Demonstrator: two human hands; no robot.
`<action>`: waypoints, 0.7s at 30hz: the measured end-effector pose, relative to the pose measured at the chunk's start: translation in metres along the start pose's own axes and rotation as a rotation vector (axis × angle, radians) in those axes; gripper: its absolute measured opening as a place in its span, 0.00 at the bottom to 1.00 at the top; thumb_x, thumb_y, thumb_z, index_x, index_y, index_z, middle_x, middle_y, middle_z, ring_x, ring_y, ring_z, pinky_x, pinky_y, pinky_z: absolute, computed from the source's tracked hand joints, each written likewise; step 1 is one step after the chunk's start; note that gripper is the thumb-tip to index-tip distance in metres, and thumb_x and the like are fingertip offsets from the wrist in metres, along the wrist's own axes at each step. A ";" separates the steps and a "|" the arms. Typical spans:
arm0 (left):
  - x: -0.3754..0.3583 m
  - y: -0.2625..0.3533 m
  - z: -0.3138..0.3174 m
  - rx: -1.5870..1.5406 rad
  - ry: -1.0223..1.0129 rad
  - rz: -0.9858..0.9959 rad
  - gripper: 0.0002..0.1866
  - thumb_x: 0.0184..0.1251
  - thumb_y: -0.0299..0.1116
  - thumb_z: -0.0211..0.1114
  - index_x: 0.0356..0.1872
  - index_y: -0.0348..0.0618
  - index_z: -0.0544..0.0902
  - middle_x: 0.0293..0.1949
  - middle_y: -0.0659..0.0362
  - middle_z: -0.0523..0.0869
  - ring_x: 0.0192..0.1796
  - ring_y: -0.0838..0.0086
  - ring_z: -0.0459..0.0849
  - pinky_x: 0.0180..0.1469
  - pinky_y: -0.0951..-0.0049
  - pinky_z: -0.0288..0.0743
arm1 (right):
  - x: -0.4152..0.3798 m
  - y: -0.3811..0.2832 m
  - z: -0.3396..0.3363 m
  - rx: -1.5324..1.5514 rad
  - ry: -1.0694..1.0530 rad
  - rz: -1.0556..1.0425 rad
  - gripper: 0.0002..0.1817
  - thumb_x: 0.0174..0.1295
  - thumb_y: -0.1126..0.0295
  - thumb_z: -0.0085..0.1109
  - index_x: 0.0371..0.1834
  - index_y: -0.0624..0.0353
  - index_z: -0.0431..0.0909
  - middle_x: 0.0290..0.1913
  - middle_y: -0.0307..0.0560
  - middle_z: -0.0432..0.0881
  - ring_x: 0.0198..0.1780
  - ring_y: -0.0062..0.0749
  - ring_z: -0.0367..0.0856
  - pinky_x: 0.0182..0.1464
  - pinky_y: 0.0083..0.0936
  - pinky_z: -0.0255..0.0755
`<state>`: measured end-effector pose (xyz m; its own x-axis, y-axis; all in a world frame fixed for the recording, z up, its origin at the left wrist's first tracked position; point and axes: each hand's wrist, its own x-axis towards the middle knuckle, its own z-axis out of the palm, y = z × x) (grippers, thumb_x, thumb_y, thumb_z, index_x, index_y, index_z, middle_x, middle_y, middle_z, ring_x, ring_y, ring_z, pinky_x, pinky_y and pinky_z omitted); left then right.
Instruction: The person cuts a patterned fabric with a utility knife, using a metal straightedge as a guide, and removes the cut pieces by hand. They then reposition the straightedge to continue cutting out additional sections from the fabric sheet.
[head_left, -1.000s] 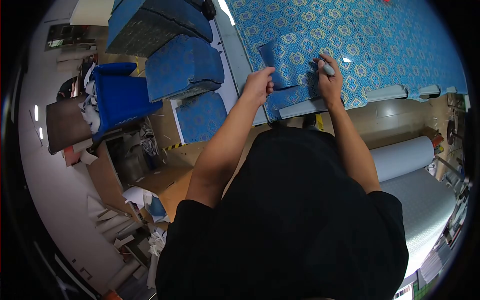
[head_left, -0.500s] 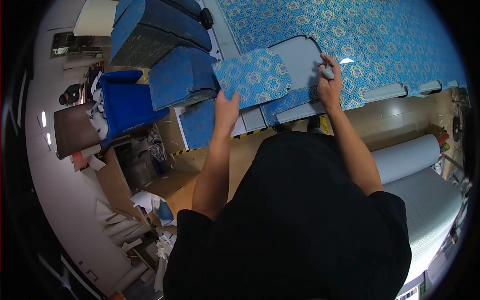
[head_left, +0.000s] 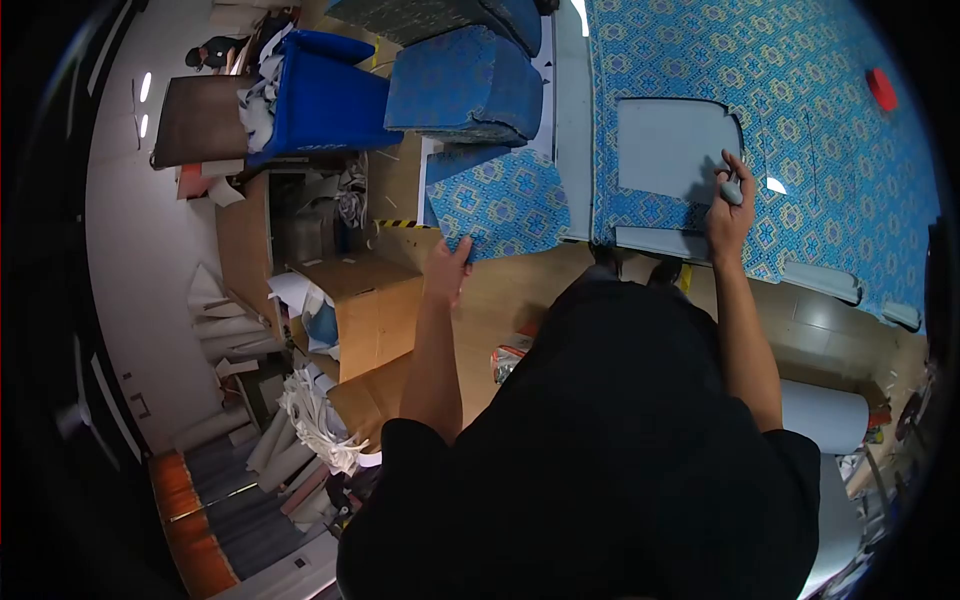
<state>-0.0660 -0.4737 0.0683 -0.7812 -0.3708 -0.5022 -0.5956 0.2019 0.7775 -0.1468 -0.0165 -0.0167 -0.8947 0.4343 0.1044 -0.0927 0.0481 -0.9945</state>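
My left hand (head_left: 447,268) is closed on the near corner of a cut piece of blue patterned carpet (head_left: 505,205). The piece hangs tilted beside the table's left end, in front of the stacks. My right hand (head_left: 731,215) is closed around a small tool with a rounded grey handle (head_left: 732,192); its working end cannot be made out. This hand is at the right edge of a cut-out opening in the large blue patterned carpet sheet (head_left: 660,40), where the grey tabletop (head_left: 665,150) shows through.
Stacks of cut blue pieces (head_left: 450,85) stand left of the sheet. Further left are a blue bin (head_left: 325,100) with scraps and cardboard boxes (head_left: 375,325). A red round object (head_left: 881,90) lies on the sheet. Another person (head_left: 215,52) is in the far left background.
The view has turned left. My left hand has drawn the cut piece away from the opening, leftward and nearer my body. My right hand still grips the grey-handled tool beside the opening.
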 end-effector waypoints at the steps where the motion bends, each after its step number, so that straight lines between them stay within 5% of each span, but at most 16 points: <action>1: -0.003 0.002 -0.014 0.001 0.015 -0.008 0.11 0.77 0.39 0.67 0.41 0.42 0.78 0.27 0.65 0.78 0.21 0.81 0.73 0.23 0.77 0.67 | 0.000 0.000 0.001 -0.006 -0.002 -0.008 0.17 0.79 0.73 0.52 0.68 0.60 0.74 0.68 0.47 0.79 0.60 0.29 0.80 0.66 0.27 0.72; 6: -0.003 0.043 -0.057 0.137 0.143 -0.045 0.11 0.76 0.38 0.68 0.42 0.42 0.78 0.26 0.64 0.79 0.23 0.82 0.75 0.23 0.78 0.68 | 0.000 -0.003 0.001 -0.043 -0.045 0.010 0.17 0.79 0.72 0.53 0.68 0.59 0.74 0.67 0.47 0.80 0.60 0.29 0.81 0.65 0.27 0.72; 16: 0.097 -0.029 -0.071 -0.141 0.268 -0.114 0.07 0.78 0.34 0.64 0.49 0.44 0.80 0.29 0.64 0.81 0.25 0.80 0.77 0.23 0.80 0.69 | -0.003 0.007 -0.003 -0.002 0.009 -0.057 0.17 0.76 0.76 0.53 0.66 0.59 0.76 0.64 0.48 0.82 0.59 0.29 0.81 0.64 0.27 0.72; 21: 0.119 -0.046 -0.084 -0.119 0.242 -0.030 0.11 0.75 0.33 0.66 0.52 0.40 0.80 0.31 0.61 0.83 0.27 0.79 0.80 0.24 0.78 0.73 | -0.008 -0.016 -0.011 -0.065 -0.097 0.011 0.20 0.69 0.78 0.63 0.63 0.57 0.79 0.53 0.41 0.82 0.49 0.24 0.80 0.57 0.23 0.74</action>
<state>-0.1158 -0.6034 0.0048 -0.6879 -0.5837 -0.4314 -0.5804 0.0854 0.8099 -0.1336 -0.0105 -0.0016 -0.9338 0.3463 0.0900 -0.0573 0.1037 -0.9930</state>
